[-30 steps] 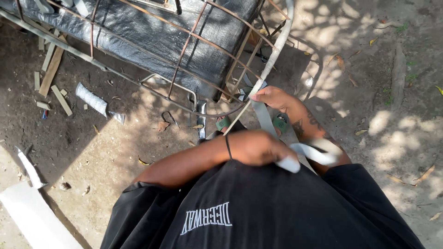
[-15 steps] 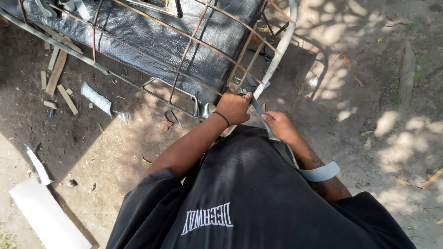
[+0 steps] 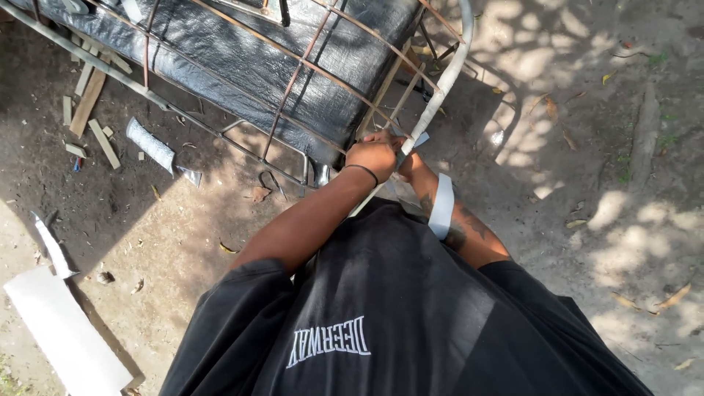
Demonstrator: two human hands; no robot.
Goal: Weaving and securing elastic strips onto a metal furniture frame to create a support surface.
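Both hands, left hand point(image 3: 372, 156) and right hand point(image 3: 408, 163), now sit bunched together, clamped on the pale grey strap point(image 3: 442, 207) at the rusty wire frame's curved white-wrapped edge point(image 3: 449, 73); a second ago they were lower down, apart.

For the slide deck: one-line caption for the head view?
Both hands, left hand and right hand, grip white strip on rusty wire frame.
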